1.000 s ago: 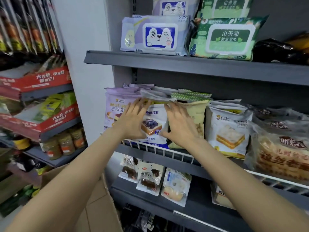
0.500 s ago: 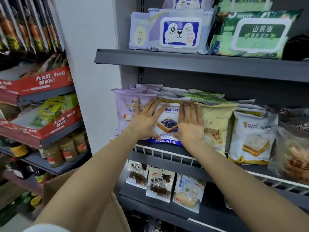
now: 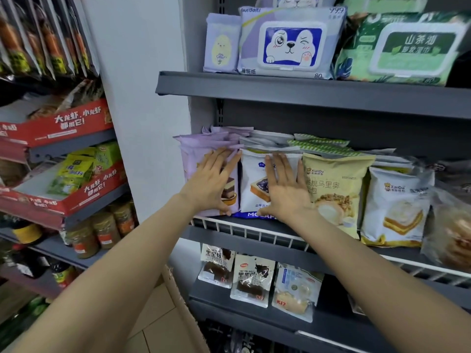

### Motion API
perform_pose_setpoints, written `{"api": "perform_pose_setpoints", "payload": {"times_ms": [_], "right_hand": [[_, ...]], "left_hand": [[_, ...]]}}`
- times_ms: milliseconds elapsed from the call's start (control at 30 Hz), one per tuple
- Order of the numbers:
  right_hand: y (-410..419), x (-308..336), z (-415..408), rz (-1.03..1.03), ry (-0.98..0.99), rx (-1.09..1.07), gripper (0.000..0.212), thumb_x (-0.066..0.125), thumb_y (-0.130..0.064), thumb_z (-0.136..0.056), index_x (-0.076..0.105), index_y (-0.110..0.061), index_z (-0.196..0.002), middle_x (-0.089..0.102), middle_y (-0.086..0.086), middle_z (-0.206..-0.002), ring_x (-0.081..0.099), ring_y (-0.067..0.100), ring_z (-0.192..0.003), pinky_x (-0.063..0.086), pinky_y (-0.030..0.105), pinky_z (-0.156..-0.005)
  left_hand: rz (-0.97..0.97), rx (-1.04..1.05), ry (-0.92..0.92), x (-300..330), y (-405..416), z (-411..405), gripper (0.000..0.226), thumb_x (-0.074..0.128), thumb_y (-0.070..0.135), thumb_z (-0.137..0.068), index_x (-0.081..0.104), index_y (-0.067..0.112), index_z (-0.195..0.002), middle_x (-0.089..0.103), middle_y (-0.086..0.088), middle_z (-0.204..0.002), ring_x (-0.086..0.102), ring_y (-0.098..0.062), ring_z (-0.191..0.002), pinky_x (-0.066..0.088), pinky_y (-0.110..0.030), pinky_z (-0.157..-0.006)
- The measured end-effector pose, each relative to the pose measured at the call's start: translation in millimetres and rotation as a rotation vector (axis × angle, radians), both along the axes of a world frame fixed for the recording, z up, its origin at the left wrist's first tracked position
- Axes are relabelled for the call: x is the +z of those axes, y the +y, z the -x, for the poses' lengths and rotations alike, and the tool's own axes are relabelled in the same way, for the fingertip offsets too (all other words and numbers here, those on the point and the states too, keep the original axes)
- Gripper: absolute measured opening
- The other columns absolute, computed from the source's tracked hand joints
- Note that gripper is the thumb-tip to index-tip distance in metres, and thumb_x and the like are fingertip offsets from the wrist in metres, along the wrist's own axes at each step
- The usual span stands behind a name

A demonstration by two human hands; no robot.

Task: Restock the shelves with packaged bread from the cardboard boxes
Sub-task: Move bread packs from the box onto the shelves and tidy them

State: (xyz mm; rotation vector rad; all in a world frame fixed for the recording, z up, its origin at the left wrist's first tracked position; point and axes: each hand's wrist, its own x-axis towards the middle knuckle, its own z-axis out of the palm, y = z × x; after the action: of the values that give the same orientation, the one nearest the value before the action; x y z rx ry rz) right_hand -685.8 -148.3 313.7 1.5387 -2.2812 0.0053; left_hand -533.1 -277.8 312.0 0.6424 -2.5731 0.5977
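Note:
Packaged bread stands in rows on the middle shelf behind a white wire rail (image 3: 244, 229). My left hand (image 3: 212, 179) lies flat with straight fingers on the purple cake-bread pack (image 3: 193, 154) at the shelf's left end. My right hand (image 3: 285, 184) presses flat against the white blueberry-toast pack (image 3: 252, 179) beside it. A cream walnut bread pack (image 3: 336, 184) and a white sandwich bread pack (image 3: 397, 207) stand to the right. The edge of a cardboard box (image 3: 178, 299) shows below, between my arms.
Wet-wipe packs (image 3: 288, 44) fill the grey shelf (image 3: 305, 91) above. Small bread packs (image 3: 252, 281) lie on the shelf below. A white wall (image 3: 142, 98) separates a left rack with red display boxes (image 3: 58, 128) and jars (image 3: 102, 230).
My left hand slid left from the blueberry pack onto the purple pack. My right hand moved onto the blueberry pack. The camera came closer to the shelf.

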Motion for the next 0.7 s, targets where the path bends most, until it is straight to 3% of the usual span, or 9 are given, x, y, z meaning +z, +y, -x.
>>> {"api": "perform_pose_setpoints", "payload": {"times_ms": [100,200,367,467,600,700], "right_hand": [[8,1,-2,0.026,-0.006,-0.04,0.127,0.067,-0.063,-0.07,-0.017,-0.008,-0.148,-0.016,0.015,-0.157,-0.018,0.03,-0.145,-0.017,0.05,-0.111],[31,7,1,0.062,-0.036,-0.182,0.126,0.07,-0.06,-0.07,-0.019,-0.014,-0.148,-0.019,0.015,-0.156,-0.02,0.034,-0.144,-0.009,0.057,-0.112],[58,-3,16,0.065,-0.092,-0.295,0.104,0.067,-0.013,-0.081,-0.009,-0.028,-0.15,-0.025,0.012,-0.155,-0.022,0.035,-0.143,0.009,0.069,-0.107],[57,-4,23,0.087,-0.071,-0.276,0.097,0.057,0.001,-0.084,-0.007,-0.028,-0.151,-0.023,0.011,-0.156,-0.021,0.033,-0.143,0.011,0.069,-0.107],[54,-5,17,0.103,-0.043,-0.288,0.094,0.055,-0.001,-0.086,-0.008,-0.027,-0.15,-0.024,0.014,-0.155,-0.024,0.035,-0.142,0.006,0.07,-0.107],[53,-5,5,0.075,-0.018,-0.248,0.1,0.064,-0.021,-0.083,-0.01,-0.024,-0.15,-0.023,0.017,-0.154,-0.024,0.034,-0.142,-0.001,0.066,-0.109]], "left_hand": [[-0.09,0.045,-0.056,5,9,4,0.141,0.081,0.064,-0.046,0.002,0.013,-0.151,0.023,-0.019,-0.151,0.021,-0.035,-0.141,0.012,-0.053,-0.115],[-0.124,0.173,-0.077,10,24,16,0.138,0.073,0.07,-0.051,-0.01,0.023,-0.15,0.012,-0.018,-0.152,0.009,-0.031,-0.144,0.005,-0.064,-0.11],[-0.135,0.293,-0.155,12,39,25,0.14,0.078,0.063,-0.054,-0.019,0.023,-0.148,-0.003,-0.016,-0.155,-0.003,-0.032,-0.146,0.005,-0.074,-0.103],[-0.096,0.307,-0.184,10,38,24,0.134,0.079,0.05,-0.062,-0.021,0.023,-0.147,-0.006,-0.014,-0.156,-0.003,-0.031,-0.146,0.009,-0.072,-0.104],[-0.114,0.309,-0.162,10,37,20,0.129,0.077,0.047,-0.067,-0.021,0.022,-0.147,-0.006,-0.01,-0.157,-0.003,-0.028,-0.147,0.01,-0.068,-0.107],[-0.1,0.285,-0.141,9,35,12,0.12,0.069,0.05,-0.074,-0.021,0.018,-0.148,-0.005,-0.007,-0.158,-0.002,-0.025,-0.147,0.011,-0.064,-0.11]]}}
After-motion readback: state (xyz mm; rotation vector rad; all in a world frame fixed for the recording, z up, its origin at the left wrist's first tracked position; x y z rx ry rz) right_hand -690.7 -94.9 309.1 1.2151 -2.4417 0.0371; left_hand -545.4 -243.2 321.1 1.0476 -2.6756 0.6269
